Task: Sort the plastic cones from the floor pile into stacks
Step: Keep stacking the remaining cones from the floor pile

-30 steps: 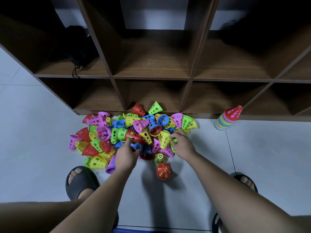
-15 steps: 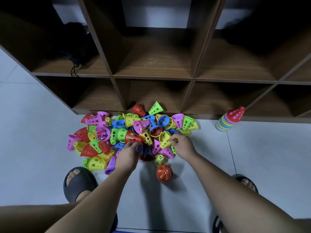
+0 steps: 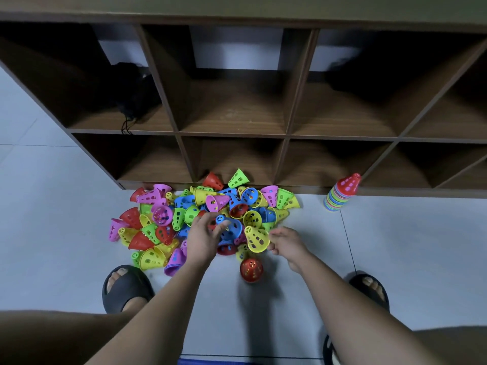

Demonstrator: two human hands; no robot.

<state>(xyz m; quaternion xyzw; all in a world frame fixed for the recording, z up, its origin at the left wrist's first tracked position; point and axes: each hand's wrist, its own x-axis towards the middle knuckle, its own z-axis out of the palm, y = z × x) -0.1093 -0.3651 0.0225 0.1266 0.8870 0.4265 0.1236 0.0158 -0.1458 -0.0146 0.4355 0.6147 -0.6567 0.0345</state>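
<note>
Gripping a blue cone [image 3: 233, 227] in my left hand [image 3: 201, 237], fingers curled across its narrow end, I have it over the near edge of the pile [image 3: 184, 214]. My right hand [image 3: 288, 245] pinches the rim of a yellow cone [image 3: 256, 239], which lies tilted between my two hands. Beyond my knuckles the heap spreads to the foot of the wooden shelf unit [image 3: 232, 109]. A lone red cone [image 3: 251, 270] sits on the floor [image 3: 52, 219] just nearer me than my right fingers. Well off to that hand's right, a stack of cones [image 3: 341, 193] topped in red leans by the shelf.

One cone pile [image 3: 200, 206], one stack [image 3: 340, 196], two hands [image 3: 203, 239] [image 3: 288, 243].
</note>
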